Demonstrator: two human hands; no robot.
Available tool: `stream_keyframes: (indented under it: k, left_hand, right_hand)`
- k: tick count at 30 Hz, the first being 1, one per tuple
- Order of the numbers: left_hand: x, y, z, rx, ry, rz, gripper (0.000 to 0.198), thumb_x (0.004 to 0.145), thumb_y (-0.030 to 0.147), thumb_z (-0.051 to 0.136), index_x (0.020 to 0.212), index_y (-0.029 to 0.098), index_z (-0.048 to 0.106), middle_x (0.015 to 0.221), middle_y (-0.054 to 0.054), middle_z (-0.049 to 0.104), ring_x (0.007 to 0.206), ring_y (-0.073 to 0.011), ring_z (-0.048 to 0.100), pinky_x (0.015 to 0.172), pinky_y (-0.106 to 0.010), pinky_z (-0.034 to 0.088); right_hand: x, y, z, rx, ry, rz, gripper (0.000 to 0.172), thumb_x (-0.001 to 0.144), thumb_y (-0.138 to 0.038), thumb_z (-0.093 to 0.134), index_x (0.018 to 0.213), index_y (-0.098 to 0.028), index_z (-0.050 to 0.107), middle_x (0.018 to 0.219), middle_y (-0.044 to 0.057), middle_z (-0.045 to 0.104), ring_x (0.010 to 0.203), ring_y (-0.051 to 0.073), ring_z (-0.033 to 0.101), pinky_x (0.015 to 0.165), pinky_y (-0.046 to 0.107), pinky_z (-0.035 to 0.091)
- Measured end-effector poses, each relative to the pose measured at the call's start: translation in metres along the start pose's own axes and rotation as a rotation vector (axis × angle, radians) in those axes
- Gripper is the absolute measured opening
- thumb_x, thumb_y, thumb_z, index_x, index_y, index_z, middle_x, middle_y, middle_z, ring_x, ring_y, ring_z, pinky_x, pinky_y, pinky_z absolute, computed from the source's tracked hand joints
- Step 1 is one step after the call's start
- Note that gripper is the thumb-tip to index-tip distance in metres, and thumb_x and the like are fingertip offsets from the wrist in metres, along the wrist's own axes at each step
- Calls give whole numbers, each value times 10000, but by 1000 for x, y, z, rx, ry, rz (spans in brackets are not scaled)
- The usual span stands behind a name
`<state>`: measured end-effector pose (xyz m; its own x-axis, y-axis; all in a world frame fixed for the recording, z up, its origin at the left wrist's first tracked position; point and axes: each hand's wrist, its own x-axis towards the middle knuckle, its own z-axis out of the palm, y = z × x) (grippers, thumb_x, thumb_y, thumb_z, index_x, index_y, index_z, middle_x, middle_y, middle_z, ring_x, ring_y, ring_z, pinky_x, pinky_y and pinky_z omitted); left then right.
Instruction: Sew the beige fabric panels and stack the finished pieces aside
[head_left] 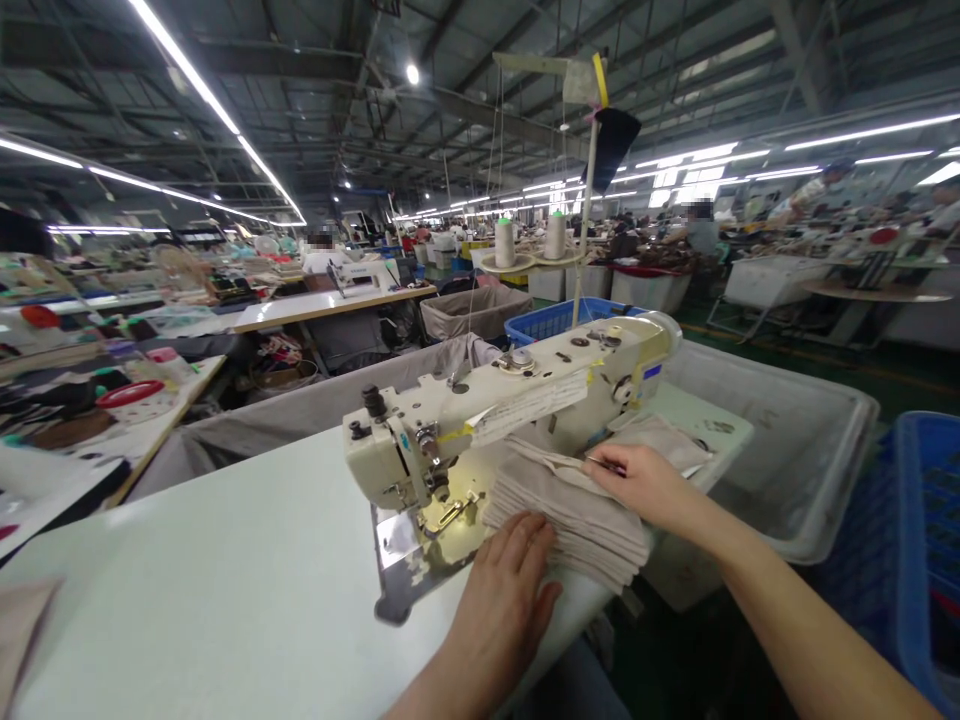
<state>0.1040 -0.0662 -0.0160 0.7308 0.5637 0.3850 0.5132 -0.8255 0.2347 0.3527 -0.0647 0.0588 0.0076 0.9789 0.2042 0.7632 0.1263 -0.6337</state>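
Your left hand (510,590) lies palm down, fingers outstretched on the beige cloth stack (574,515), its grip unclosed; your right hand (637,482) has its grip pinching the top cloth's far edge — a small dark item shows at those fingers, too hidden to name; the stack lies on the table (225,560), beside the sewing machine's (517,375) needle — partly under its arm.

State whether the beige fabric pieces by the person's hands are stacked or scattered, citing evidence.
Stacked: the beige fabric pieces lie overlapping, their edges showing in close rows beside the left hand.
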Motion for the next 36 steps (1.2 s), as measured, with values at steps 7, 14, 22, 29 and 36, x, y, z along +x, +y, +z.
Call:
stream_keyframes:
  k: [7,14,22,29,36]
  left_hand:
    - [9,7,-6,4,47,-37,569,905,196,615,1434,175,406,1312,-144,597,1211,-289,583,1028,-492,525]
    - [12,7,-3,36,28,-67,535,895,200,634,1398,190,456,1247,-125,614,1155,-290,593,994,-487,534]
    - [17,12,-6,67,113,-71,697,895,187,629,1516,186,312,1287,-146,590,1150,-286,591,979,-464,537]
    - [32,18,-11,160,84,-85,459,845,263,735,1268,167,587,1318,-119,610,1208,-322,557,1001,-495,522]
    - [27,18,-9,210,268,-60,458,887,239,674,1318,148,551,1319,-128,628,1167,-301,587,973,-456,515]
  right_hand:
    - [5,8,-6,34,27,13,377,900,-514,432,712,-224,583,656,-12,582,664,180,546,605,291,379]
    - [13,6,-26,35,-10,30,376,852,-513,496,651,-209,588,590,-39,485,595,143,438,549,268,299]
    - [9,-3,-9,63,-196,-22,370,808,-443,506,519,-213,486,508,-62,384,530,117,385,496,248,275]
    - [14,1,-21,-38,-46,-11,393,874,-492,423,699,-198,616,647,-24,569,635,160,534,579,259,389]
    - [9,-11,-34,-189,-2,-84,302,917,-372,466,805,-203,691,725,9,685,671,186,604,614,286,396]
